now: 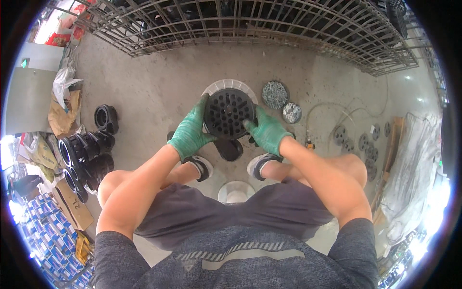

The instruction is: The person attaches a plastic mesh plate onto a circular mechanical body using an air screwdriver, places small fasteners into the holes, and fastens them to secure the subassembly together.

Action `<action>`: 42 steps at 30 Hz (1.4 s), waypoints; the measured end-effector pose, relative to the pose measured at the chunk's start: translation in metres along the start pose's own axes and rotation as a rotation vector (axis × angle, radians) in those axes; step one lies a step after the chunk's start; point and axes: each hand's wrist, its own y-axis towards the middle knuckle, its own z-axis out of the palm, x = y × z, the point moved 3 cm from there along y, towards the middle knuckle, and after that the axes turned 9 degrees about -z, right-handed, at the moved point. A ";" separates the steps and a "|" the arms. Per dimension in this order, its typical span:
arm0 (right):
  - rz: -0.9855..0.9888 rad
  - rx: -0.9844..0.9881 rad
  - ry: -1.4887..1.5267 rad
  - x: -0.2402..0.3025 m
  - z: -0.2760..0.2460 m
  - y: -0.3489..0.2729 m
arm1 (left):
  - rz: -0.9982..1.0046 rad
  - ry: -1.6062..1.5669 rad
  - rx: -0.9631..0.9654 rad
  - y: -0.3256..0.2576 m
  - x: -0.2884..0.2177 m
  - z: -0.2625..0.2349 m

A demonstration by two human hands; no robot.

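Observation:
A round black drain grate (228,114), full of holes, is held between both hands in front of me. My left hand (191,131), in a green knitted glove, is closed around its left edge. On the opposite edge my right hand (269,129), gloved the same way, grips with the thumb over the rim. Behind the grate shows the ribbed rim of a white round stand or tub (225,84); whether the grate rests on it I cannot tell. A black rounded part (228,150) sticks out below the grate, between my shoes.
A wire cage (240,33) filled with dark items spans the far side. Two round containers of small metal hardware (275,94) and pale pieces (292,112) sit right of the stand. Black ring-shaped parts (84,147) are piled left; perforated black discs (340,132) and a hose (313,108) lie right.

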 end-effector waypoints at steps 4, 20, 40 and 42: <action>-0.002 0.011 0.060 -0.005 0.000 0.002 | -0.003 0.098 0.026 -0.002 -0.002 -0.002; -0.004 0.102 0.225 -0.004 -0.007 -0.001 | 0.008 0.159 0.020 0.002 -0.006 -0.011; -0.001 0.123 0.180 -0.001 -0.008 -0.006 | 0.018 0.166 0.026 0.002 -0.005 -0.013; -0.123 0.021 0.071 -0.011 -0.004 -0.003 | 0.028 0.156 0.025 0.002 -0.004 -0.013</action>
